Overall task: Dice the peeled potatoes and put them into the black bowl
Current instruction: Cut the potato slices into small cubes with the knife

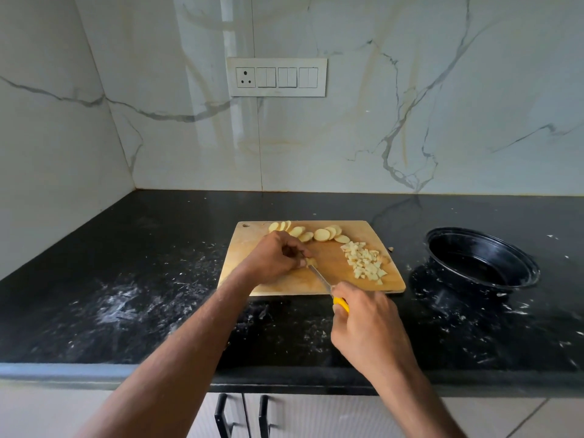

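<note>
Pale yellow potato slices (311,233), round and thin, lie fanned in an overlapping row along the far edge of the wooden board (271,287). At about 3 o'clock on the board sits a loose heap of small, uneven dice (366,262), paler than the slices. The left hand (275,259) is near the board's centre, fingers curled down and pinching a small potato piece (311,263) against the wood. The knife (320,276) blade meets that piece right at the fingertips, running toward 5 o'clock to its yellow handle, which the right hand (363,320) grips with fingers wrapped round it, just off the board's near edge. The slices lie at 12 o'clock from the left hand, the dice at 3 o'clock. The black bowl (480,259) stands on the dark counter (126,279) at 3 o'clock from the board, well apart from both hands, no potato visible in it.
</note>
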A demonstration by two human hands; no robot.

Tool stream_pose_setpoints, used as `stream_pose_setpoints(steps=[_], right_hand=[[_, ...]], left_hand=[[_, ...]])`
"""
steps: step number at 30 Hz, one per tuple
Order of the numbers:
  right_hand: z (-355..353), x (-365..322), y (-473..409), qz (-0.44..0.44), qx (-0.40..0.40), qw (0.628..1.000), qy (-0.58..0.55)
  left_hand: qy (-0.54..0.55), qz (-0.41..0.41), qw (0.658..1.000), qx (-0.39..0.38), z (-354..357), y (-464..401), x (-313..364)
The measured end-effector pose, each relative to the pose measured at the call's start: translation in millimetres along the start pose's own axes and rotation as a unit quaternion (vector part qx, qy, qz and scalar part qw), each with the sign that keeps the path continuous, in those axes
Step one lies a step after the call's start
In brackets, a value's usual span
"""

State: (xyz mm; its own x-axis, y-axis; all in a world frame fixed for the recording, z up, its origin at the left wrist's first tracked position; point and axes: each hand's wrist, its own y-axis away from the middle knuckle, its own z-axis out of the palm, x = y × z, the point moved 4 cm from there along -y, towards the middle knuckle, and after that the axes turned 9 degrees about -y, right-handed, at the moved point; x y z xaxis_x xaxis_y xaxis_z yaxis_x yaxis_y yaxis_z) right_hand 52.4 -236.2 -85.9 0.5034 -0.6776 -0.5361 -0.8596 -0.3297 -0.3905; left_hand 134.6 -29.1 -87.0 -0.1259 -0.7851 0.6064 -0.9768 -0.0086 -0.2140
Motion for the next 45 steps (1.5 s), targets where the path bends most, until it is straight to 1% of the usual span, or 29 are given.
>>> stream_pose_setpoints(steps=[3, 5, 7, 10, 13, 17, 20, 28, 33, 36, 40, 42, 45], right_hand=[[-14.9, 12.4, -1.5, 0.016, 0.061, 0.998, -0.027], [-21.2, 18.4, -11.0, 0.02, 0.097, 0.995, -0.026], [-19.1, 19.1, -23.8, 0.024, 0.112, 0.993, -0.017], [-2.2, 14.0, -37.2, 0.04, 0.099, 0.994, -0.028], [10.3, 10.0, -38.5, 0.027, 0.088, 0.996, -0.012], [9.6, 5.6, -35.0, 0.008, 0.09, 0.996, 0.023], [12.2, -1.2, -32.0, -0.009, 0.067, 0.996, 0.063], [14.9, -9.0, -30.7, -0.029, 0.028, 0.997, 0.067], [14.3, -10.1, -32.5, -0.015, 0.038, 0.995, 0.09], [10.9, -8.0, -30.7, 0.002, 0.053, 0.995, 0.089], [9.9, -9.3, -27.9, 0.0, 0.055, 0.994, 0.091], [11.5, -9.5, -28.0, 0.001, 0.041, 0.994, 0.099], [12.8, -11.8, -28.4, -0.003, 0.022, 0.994, 0.104]], left_hand=[[0.005, 0.021, 1.0, 0.008, 1.2, 2.5, -0.6], [0.005, 0.02, 1.0, 0.012, 1.6, 4.4, 0.2], [0.006, 0.014, 1.0, 0.016, 1.1, 5.5, 0.2], [-0.001, 0.018, 1.0, 0.024, 1.7, 6.3, 1.5], [-0.004, 0.03, 0.999, 0.032, 3.5, 6.7, 0.6], [-0.024, 0.032, 0.997, 0.069, 5.5, 7.5, 2.0], [-0.046, 0.032, 0.994, 0.092, 7.8, 7.7, 6.5], [-0.097, 0.029, 0.989, 0.103, 12.8, 6.9, 7.7], [-0.106, 0.022, 0.985, 0.137, 16.1, 10.7, 14.1], [-0.118, 0.029, 0.983, 0.137, 15.0, 13.0, 16.6], [-0.126, 0.082, 0.984, 0.097, 11.1, 16.5, 15.9], [-0.13, 0.082, 0.984, 0.086, 11.9, 15.7, 17.1], [-0.13, 0.071, 0.985, 0.093, 13.1, 14.2, 20.5]])
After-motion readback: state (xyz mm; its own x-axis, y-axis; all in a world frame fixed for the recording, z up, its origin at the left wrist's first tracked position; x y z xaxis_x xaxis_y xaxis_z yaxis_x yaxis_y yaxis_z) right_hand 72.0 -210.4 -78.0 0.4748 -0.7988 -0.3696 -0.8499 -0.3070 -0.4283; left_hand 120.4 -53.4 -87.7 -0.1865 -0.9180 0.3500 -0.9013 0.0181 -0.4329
